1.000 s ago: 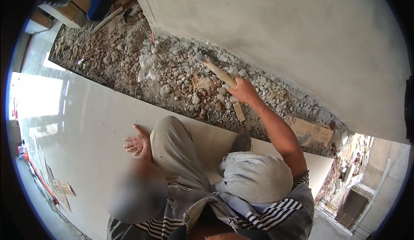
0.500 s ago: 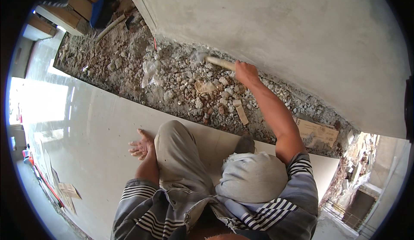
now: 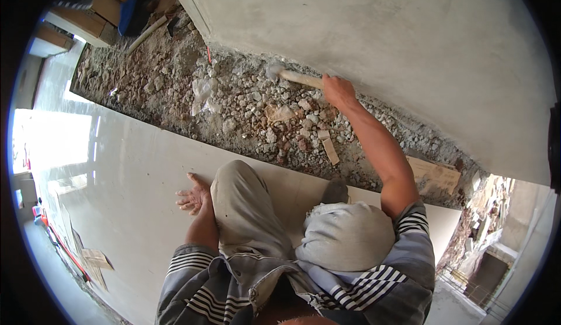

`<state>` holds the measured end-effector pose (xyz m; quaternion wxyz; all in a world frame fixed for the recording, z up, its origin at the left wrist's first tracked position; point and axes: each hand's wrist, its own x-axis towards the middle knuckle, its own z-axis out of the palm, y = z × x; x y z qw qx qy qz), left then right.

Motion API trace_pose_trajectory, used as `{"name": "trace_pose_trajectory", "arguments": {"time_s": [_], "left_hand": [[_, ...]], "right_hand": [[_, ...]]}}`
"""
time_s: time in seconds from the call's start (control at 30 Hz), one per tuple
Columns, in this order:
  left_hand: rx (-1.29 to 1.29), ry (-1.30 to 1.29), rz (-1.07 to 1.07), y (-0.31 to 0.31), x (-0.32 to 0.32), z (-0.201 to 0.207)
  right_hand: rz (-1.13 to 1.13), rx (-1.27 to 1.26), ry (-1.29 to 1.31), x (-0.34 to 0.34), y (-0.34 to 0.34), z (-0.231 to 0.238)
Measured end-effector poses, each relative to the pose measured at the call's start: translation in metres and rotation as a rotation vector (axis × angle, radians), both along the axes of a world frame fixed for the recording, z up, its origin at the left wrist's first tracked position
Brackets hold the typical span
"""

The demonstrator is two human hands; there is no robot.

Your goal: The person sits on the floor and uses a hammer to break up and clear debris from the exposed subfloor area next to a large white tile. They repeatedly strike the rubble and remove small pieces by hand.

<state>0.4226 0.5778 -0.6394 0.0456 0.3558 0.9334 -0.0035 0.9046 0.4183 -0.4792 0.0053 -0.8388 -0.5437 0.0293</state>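
My right hand [image 3: 340, 89] is closed round the wooden handle of a hammer [image 3: 301, 78], with that arm stretched forward. Its grey head lies against the rubble [image 3: 234, 100] at the foot of the plastered wall. My left hand [image 3: 194, 195] has its fingers spread, holds nothing, and is just left of my bent left knee over the glossy pale tile floor [image 3: 140, 179]. Whether it touches the tiles I cannot tell. Broken stones and mortar lumps surround the hammer head, with a scrap of clear plastic [image 3: 203, 94] to its left.
The grey wall [image 3: 397, 50] rises close beyond my right hand. A torn cardboard piece [image 3: 433, 176] and a narrow cardboard strip [image 3: 329, 148] lie on the rubble. Far left are a stick [image 3: 146, 35] and wooden boxes [image 3: 82, 24]. Tile edges border the rubble strip.
The hammer and my right hand have shifted slightly; the head, blurred before, now sits a little farther toward the wall. My left hand stays spread in nearly the same place.
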Motion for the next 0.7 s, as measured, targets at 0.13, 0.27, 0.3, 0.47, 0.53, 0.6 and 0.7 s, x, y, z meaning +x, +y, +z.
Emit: {"name": "trace_pose_trajectory", "arguments": {"time_s": [0.13, 0.27, 0.3, 0.47, 0.53, 0.6, 0.7], "left_hand": [[0.049, 0.018, 0.020, 0.002, -0.005, -0.016], [0.101, 0.057, 0.019, 0.006, -0.011, -0.027], [0.114, 0.022, 0.029, 0.007, -0.011, -0.030], [0.319, -0.094, -0.011, 0.004, -0.010, -0.033], [0.293, -0.091, -0.002, 0.004, -0.006, -0.029], [0.048, 0.062, 0.023, 0.006, -0.004, -0.020], [0.023, 0.023, 0.017, 0.004, -0.001, -0.008]], "right_hand": [[-0.321, -0.222, 0.314, -0.018, -0.004, 0.011], [0.051, 0.287, 0.225, -0.051, -0.020, 0.028], [0.148, 0.433, 0.226, -0.050, -0.025, 0.029], [-0.075, 0.095, 0.272, 0.006, -0.053, 0.016], [-0.372, -0.192, 0.190, 0.016, -0.059, 0.011], [-0.356, -0.282, 0.207, 0.006, -0.060, 0.012], [-0.317, -0.006, 0.429, -0.028, -0.045, 0.022]]}}
